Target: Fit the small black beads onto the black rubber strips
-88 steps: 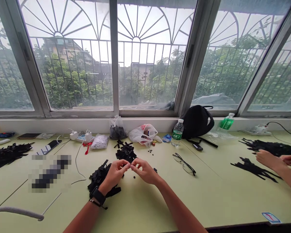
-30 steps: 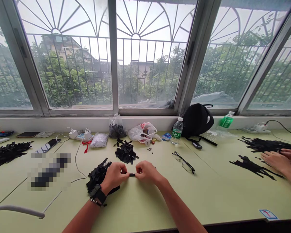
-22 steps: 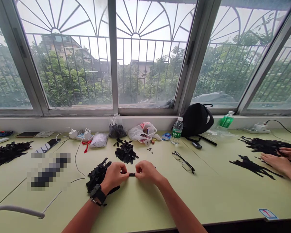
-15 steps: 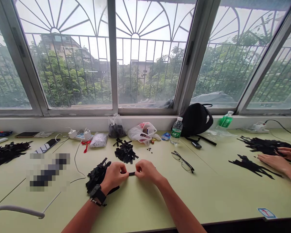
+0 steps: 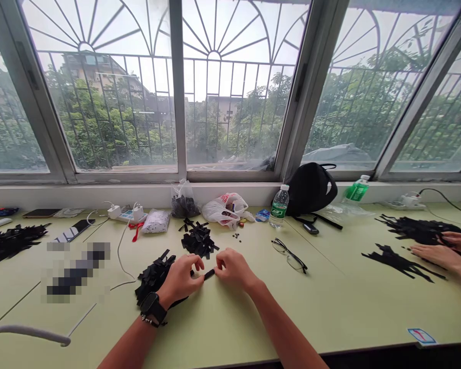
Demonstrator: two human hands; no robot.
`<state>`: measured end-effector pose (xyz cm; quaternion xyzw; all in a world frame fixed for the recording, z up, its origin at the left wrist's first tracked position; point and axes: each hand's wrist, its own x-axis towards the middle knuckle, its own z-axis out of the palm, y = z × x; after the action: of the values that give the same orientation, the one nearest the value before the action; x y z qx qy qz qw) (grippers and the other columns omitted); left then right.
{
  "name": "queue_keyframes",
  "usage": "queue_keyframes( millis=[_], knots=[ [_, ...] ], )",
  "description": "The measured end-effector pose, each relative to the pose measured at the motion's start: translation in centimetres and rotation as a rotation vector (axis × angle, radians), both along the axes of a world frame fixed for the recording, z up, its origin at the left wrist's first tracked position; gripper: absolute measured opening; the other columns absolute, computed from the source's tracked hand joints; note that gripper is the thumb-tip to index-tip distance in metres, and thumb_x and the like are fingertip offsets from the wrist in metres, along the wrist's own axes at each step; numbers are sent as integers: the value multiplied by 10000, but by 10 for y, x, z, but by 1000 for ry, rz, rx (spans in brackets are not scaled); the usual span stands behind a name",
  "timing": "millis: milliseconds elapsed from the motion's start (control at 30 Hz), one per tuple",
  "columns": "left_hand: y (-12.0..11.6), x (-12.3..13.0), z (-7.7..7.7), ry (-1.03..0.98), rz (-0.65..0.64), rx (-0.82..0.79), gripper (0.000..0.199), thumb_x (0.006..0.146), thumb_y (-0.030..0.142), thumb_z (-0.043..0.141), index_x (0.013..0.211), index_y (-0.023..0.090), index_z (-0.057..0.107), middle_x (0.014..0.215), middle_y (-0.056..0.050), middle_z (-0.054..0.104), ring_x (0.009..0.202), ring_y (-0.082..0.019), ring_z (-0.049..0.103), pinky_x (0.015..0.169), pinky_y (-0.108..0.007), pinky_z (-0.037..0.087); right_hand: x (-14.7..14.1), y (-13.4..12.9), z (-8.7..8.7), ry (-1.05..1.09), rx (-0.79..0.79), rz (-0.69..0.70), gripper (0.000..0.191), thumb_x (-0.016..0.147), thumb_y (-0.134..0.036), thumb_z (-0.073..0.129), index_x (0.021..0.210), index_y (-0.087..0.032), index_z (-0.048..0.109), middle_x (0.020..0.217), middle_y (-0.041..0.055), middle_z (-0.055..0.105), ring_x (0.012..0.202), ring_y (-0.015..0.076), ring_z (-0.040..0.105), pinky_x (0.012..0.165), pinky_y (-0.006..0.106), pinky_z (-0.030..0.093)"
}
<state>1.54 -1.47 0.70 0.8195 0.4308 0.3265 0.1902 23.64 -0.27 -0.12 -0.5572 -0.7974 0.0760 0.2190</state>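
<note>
A short black strip (image 5: 209, 274), apparently fabric, spans the small gap between my hands, tilted up to the right. My right hand (image 5: 232, 269) pinches its upper right end between thumb and fingers. At the lower left end is the thumb of my left hand (image 5: 182, 279); its index finger is raised off, leaving a gap between them. A watch (image 5: 153, 306) and a beaded bracelet are on my left wrist. Partly behind my left hand lies a pile of black strips (image 5: 153, 277). Farther back, a second pile of black strips (image 5: 200, 239) sits beyond my hands.
Eyeglasses (image 5: 290, 255) lie right of my hands, near a water bottle (image 5: 279, 207) and a black bag (image 5: 311, 189). White bags and a power strip (image 5: 126, 215) line the windowsill side. A cable (image 5: 120, 251) crosses the left. At right, another person's hands (image 5: 441, 254) handle black strips.
My left index finger has lifted away from its thumb, opening the grip. The strip's right end has risen slightly with my right hand, so it now slants.
</note>
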Motion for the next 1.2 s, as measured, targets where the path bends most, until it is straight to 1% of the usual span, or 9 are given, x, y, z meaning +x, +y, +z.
queue_keyframes(
  millis=[133,233,500,600,700,933,1000,1100,1200],
  knots=[
    [-2,1,2,-12,-169,39,290,780,134,644,1012,262,764,1026,-34,713,974,-228,599,916,-339,447,0,1,-1,16,9,3,166,805,-212,671,662,-191,589,718,13,670,810,171,570,695,261,320],
    [-2,2,2,0,-212,46,320,790,122,648,1030,272,798,1067,-48,719,1008,-243,591,948,-368,447,-1,1,-1,17,5,-3,200,824,-252,690,663,-191,589,720,13,674,817,173,576,705,266,327],
    [-2,3,0,42,-231,102,299,779,101,657,932,299,820,995,-31,736,947,-236,574,920,-375,455,-1,1,-1,14,12,-4,207,847,-272,687,679,-195,594,729,9,680,815,174,577,706,271,326],
    [-2,5,-1,33,-212,113,197,855,178,648,860,282,815,953,-43,736,927,-234,571,899,-378,458,-2,1,-1,5,4,-3,193,851,-266,684,691,-195,603,731,13,676,825,180,581,721,272,333],
    [0,7,-3,28,-172,114,209,895,225,624,799,267,804,906,-54,736,909,-236,572,878,-380,463,-3,1,0,-5,-3,-4,182,858,-259,676,701,-192,611,741,20,673,831,183,583,730,274,337],
    [1,6,-5,19,-135,98,150,859,213,659,827,260,798,912,-56,734,909,-246,577,878,-380,460,-4,0,3,14,10,12,177,873,-260,659,717,-185,622,739,26,661,800,176,571,703,270,331],
    [0,6,-4,19,-138,93,145,876,232,657,819,253,788,918,-54,730,912,-242,577,873,-371,457,-4,0,3,19,16,17,174,871,-253,657,715,-186,621,727,23,656,792,176,569,697,268,330],
    [0,6,-3,18,-133,72,215,933,266,606,794,239,767,886,-57,715,902,-235,581,852,-351,456,-4,-1,4,16,17,19,166,869,-242,653,714,-188,625,713,19,651,784,176,567,694,266,333],
    [0,6,-3,7,-129,70,223,967,270,562,865,241,759,894,-55,710,898,-230,584,851,-341,455,-5,-2,5,15,13,20,158,865,-226,648,712,-187,631,721,21,658,784,176,570,697,266,337]
  ],
)
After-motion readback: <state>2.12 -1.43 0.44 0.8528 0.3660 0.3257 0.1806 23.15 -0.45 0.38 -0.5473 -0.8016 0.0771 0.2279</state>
